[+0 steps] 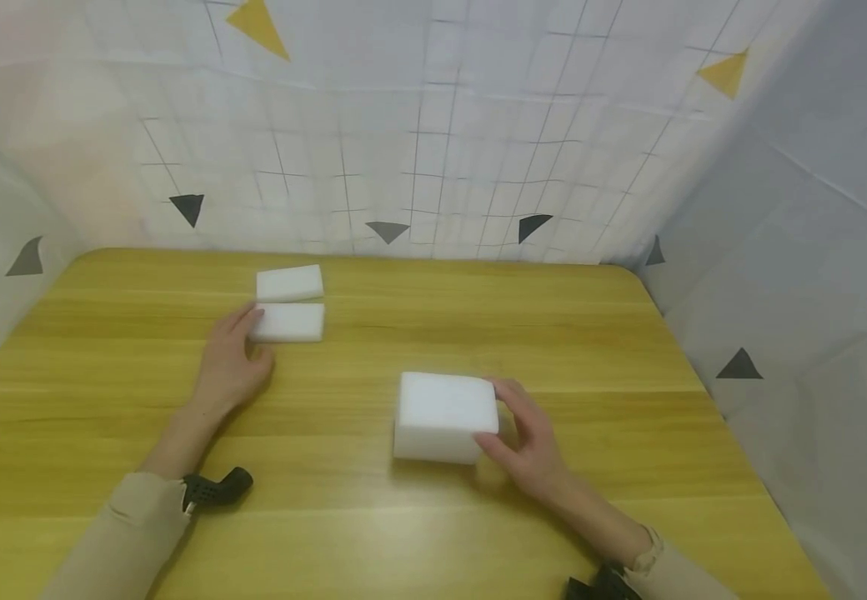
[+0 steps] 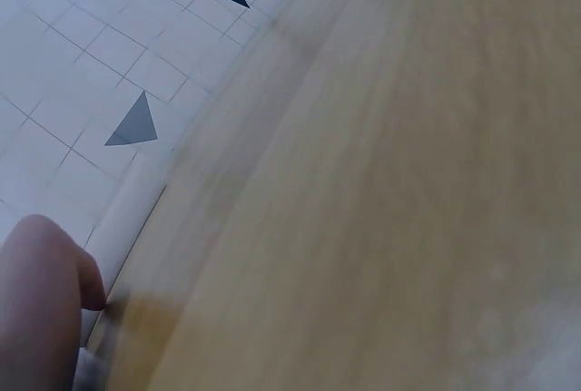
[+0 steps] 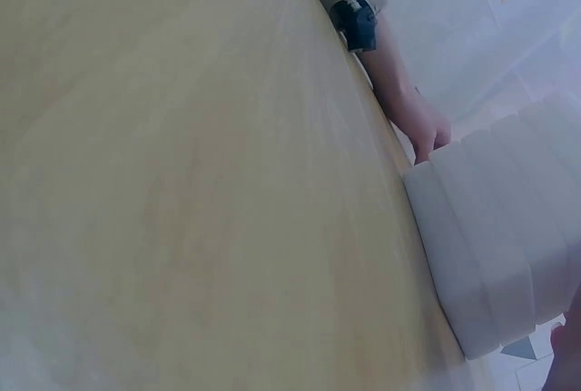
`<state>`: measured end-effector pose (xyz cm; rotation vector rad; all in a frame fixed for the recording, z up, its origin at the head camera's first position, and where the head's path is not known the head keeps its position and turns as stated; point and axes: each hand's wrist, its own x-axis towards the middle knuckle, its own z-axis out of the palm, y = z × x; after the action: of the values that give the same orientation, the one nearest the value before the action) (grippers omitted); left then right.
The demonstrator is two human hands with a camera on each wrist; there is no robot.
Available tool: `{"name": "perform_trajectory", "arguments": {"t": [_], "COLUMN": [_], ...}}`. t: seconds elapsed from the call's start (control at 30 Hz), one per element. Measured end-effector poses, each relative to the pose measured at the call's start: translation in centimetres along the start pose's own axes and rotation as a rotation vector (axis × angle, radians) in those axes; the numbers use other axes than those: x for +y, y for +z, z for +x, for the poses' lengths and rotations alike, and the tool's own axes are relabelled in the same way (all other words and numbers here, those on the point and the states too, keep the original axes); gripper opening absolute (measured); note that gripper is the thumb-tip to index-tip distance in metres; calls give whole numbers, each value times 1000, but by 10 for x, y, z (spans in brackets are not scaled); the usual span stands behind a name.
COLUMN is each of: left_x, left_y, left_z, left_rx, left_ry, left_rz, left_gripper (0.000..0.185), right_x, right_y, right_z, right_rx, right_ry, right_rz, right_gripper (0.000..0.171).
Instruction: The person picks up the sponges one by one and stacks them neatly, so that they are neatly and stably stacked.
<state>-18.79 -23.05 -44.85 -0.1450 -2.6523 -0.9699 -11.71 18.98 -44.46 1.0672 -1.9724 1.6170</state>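
Observation:
Toward the middle of the table, my right hand (image 1: 531,442) holds a stack of white sponge blocks (image 1: 444,417), thumb on the near side and fingers at the far right edge. Several layers of the stack (image 3: 490,237) show in the right wrist view. At the left, my left hand (image 1: 234,362) touches the left end of a flat white sponge block (image 1: 291,322) with its fingertips, the thumb standing apart from it. Just behind that block lies a second flat white sponge block (image 1: 289,283). A digit of the left hand (image 2: 45,296) appears in the left wrist view; its tip is partly cut off from the blocks.
The wooden table (image 1: 373,533) has rounded back corners. White sheeting (image 1: 403,125) with grid lines and triangles hangs behind it, and a plain sheet (image 1: 816,250) borders the right side. Dark wrist devices (image 1: 219,487) sit at both cuffs.

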Motion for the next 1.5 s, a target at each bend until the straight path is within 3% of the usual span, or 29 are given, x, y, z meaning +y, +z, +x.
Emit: {"name": "perform_trajectory", "arguments": {"t": [0.57, 0.77, 1.0, 1.5], "left_x": [-1, -1, 0, 6], "left_y": [3, 5, 4, 3], "left_z": [-2, -2, -4, -5], "left_rx": [-8, -50, -150, -191], "left_ry": [24, 30, -15, -2], "left_rz": [-9, -15, -25, -18], "left_gripper": [52, 55, 64, 76], "right_x": [0, 1, 2, -1], "right_y": [-1, -1, -1, -2], "right_z": [1, 0, -2, 0], "right_rx": [-17, -14, -9, -24], "right_ry": [-16, -12, -28, -11], "right_rz": [-24, -27, -34, -50], "right_gripper": [53, 54, 54, 52]}}
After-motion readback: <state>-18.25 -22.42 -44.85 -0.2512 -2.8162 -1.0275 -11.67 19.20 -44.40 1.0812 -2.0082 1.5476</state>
